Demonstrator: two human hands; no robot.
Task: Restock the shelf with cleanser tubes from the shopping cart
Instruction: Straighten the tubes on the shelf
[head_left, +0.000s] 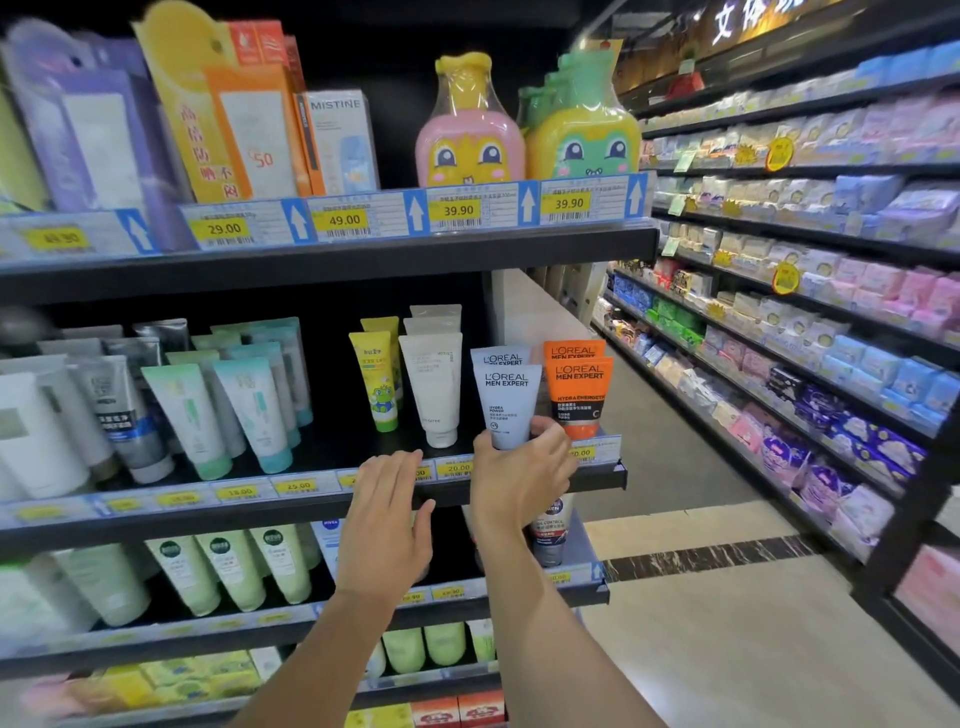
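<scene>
While right hand (519, 475) grips grey tube (508, 405) | left hand (387, 519) flat, idle

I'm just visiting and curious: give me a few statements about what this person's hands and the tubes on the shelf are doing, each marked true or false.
1. The right hand holds the pale grey L'Oreal Men Expert tube at its lower end. True.
2. The left hand holds a green tube. False: it is open, fingers straight, holding nothing.
3. An orange L'Oreal Men Expert tube stands to the right of the grey one. True.
4. The grey tube lies flat on the black shelf. False: it stands upright, cap down.
5. The small yellow frog-print tube is on the top shelf. False: it shares the grey tube's shelf.
</scene>
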